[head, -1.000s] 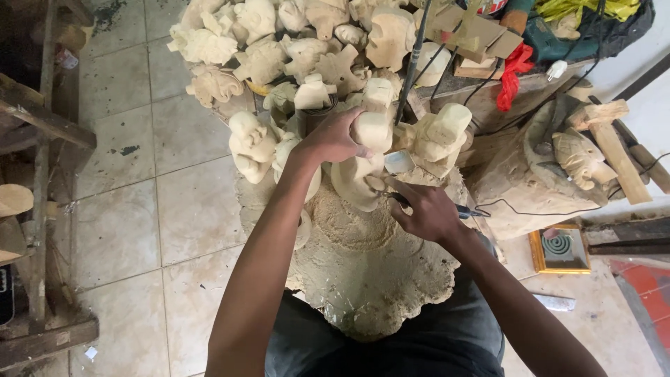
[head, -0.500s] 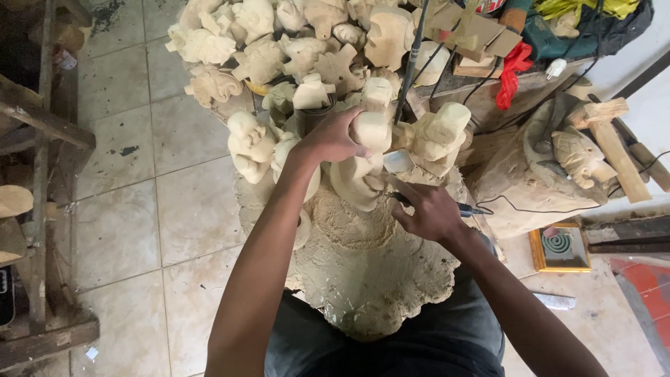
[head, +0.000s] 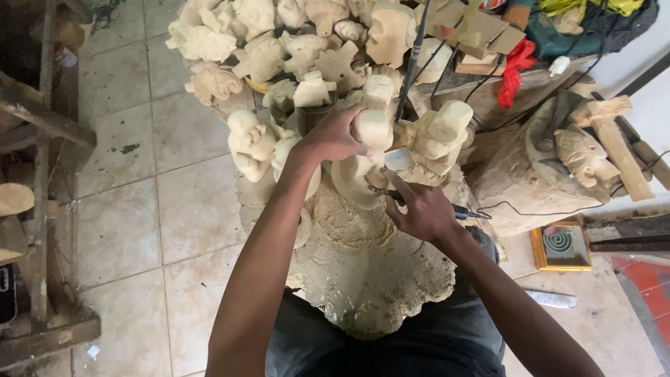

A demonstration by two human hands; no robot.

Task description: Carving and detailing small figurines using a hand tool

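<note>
My left hand [head: 333,136] grips a pale rough-carved wooden figure [head: 371,126] and holds it steady above a sawdust-covered work block [head: 363,265]. My right hand [head: 419,209] is closed around a thin corded carving tool [head: 457,209], its tip pressed against the lower part of the figure. A small light blue piece [head: 400,159] sits just above the right hand. Sawdust [head: 342,216] is piled under the figure.
Several unfinished pale wood carvings [head: 265,49] are heaped beyond the block. A large carved log [head: 537,174] and a wooden mallet [head: 614,139] lie to the right. A framed yellow box [head: 560,246] sits on the floor. Wooden beams [head: 35,126] stand at left on tiled floor [head: 160,202].
The right hand has shifted slightly along the lower part of the figure with the tool. The left hand keeps its grip.
</note>
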